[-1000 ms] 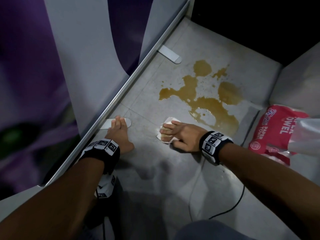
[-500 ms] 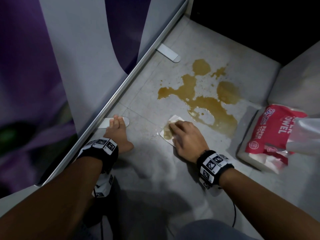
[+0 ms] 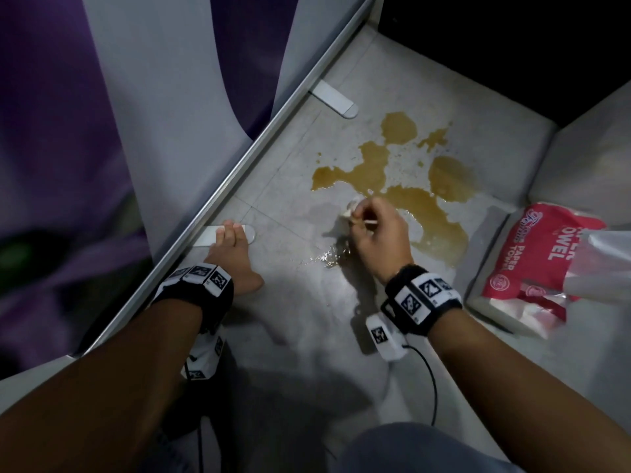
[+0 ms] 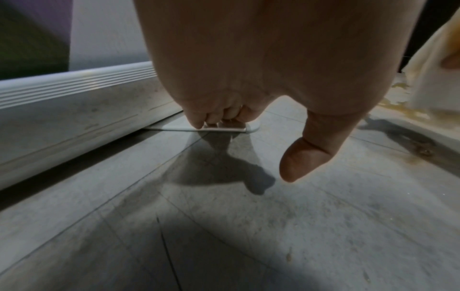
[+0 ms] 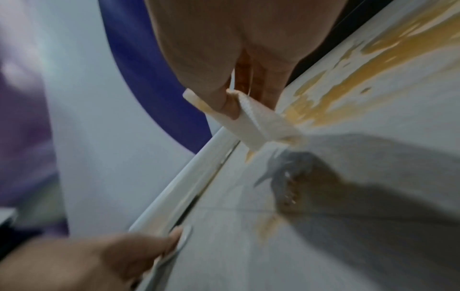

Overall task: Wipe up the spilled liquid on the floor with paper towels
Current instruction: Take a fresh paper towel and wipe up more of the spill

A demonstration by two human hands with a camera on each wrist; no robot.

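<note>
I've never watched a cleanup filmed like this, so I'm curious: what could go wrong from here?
The folded paper towel pinched in the right hand is small and already stained, so it may smear the brown spill rather than soak it up. A wet patch near that hand could get spread further. The left hand braces on the floor close by and might slip if liquid reaches it.

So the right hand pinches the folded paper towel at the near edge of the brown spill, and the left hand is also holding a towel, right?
Not quite: the left hand holds no towel. In the head view its fingers rest on a flat white floor plate. The right hand does pinch the paper towel at the spill.
</note>
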